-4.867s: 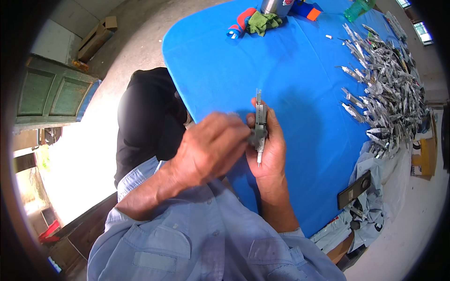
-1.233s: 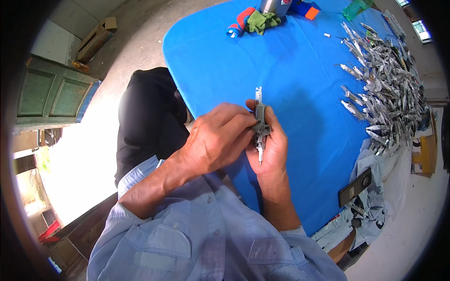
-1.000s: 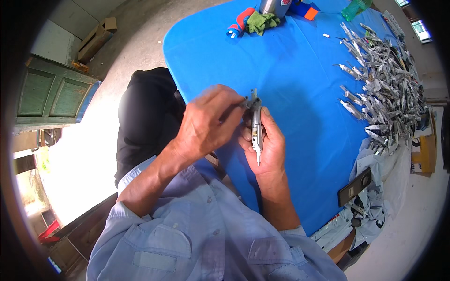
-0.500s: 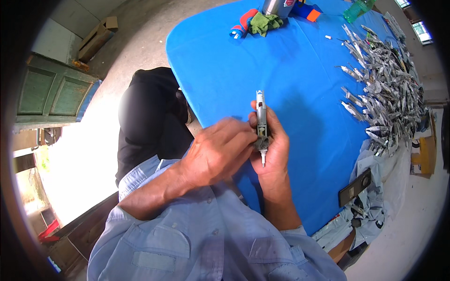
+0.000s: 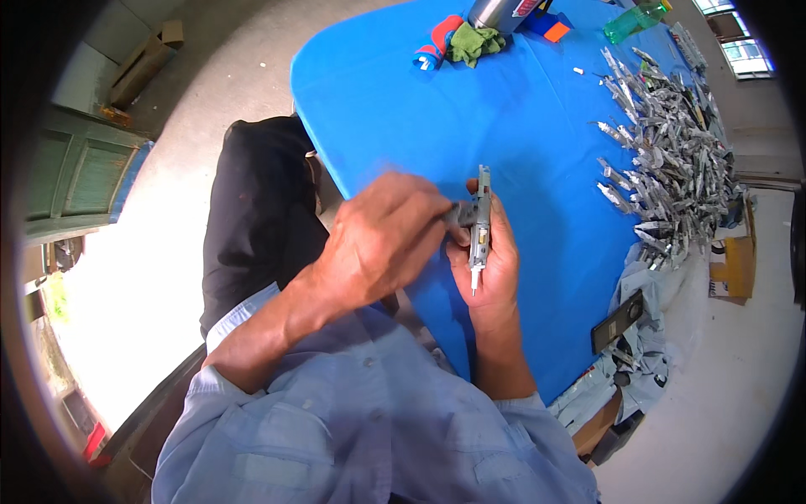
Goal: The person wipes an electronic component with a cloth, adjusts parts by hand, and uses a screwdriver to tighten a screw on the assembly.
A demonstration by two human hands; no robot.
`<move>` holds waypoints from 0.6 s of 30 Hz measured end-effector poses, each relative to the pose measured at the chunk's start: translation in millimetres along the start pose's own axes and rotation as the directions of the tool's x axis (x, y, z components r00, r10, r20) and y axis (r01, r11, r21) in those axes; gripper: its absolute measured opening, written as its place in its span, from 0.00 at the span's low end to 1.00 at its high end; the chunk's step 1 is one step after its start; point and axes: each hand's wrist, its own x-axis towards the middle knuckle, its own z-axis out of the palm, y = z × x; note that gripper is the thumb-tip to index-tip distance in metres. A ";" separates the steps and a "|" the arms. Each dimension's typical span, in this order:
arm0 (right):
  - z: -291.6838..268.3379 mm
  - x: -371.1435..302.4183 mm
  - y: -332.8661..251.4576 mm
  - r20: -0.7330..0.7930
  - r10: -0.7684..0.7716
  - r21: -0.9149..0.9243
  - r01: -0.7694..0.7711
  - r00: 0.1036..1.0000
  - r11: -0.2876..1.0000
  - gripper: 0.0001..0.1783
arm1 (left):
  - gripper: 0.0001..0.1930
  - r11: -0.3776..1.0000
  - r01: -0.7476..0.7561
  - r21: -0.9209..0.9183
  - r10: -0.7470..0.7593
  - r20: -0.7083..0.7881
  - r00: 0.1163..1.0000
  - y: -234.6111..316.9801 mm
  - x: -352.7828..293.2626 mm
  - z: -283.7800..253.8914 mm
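Above a blue-covered surface [image 5: 395, 109], near its left edge, the right hand [image 5: 497, 267] grips a slim grey mechanical device [image 5: 481, 228], apparently to steady it; the blurred left hand [image 5: 379, 237] pinches a dark-grey piece [image 5: 459, 213] beside it. Similar devices [image 5: 678, 160] crowd the right edge.

We identify the slim device [image 5: 480, 231] as hard and grey with a low sheen, metal or plastic being indistinguishable, and the small dark piece [image 5: 458, 214] beside it as too blurred to classify. We note a smooth, softly shining blue table cover [image 5: 403, 109], a glossy metal vessel [image 5: 497, 13], a rough, crumpled green cloth [image 5: 476, 44] and a translucent plastic bottle [image 5: 631, 25]. We class the box [image 5: 733, 267] as matt cardboard.
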 end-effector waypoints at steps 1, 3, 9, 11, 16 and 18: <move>0.6 -0.1 1.0 -0.080 0.009 0.024 -0.007 0.997 1.000 0.22 | 0.14 1.000 -0.010 -0.021 0.011 0.025 1.000 3.5 -5.3 -1.9; -1.5 1.9 0.4 -0.068 0.012 0.038 -0.009 0.998 0.999 0.22 | 0.15 0.996 -0.017 -0.090 0.024 0.070 0.997 11.3 -17.2 -2.5; 19.5 -2.4 10.5 -0.135 -0.080 -0.165 0.058 0.988 0.985 0.22 | 0.17 0.984 -0.040 -0.173 0.064 0.137 0.988 8.1 -30.5 -2.6; 27.3 -6.1 21.7 -0.186 -0.083 -0.124 0.060 0.979 0.990 0.23 | 0.17 0.986 -0.063 -0.152 0.080 0.113 0.990 1.3 -27.0 -7.5; 64.8 -9.3 43.0 -0.142 -0.054 -0.093 0.041 0.988 0.995 0.22 | 0.13 0.998 0.005 -0.064 -0.003 0.044 0.999 -23.9 -14.5 -27.2; 57.6 -5.2 50.6 -0.048 -0.014 -0.066 0.010 0.999 0.998 0.21 | 0.11 0.997 0.035 -0.071 -0.035 0.010 0.999 -26.7 -16.2 -39.2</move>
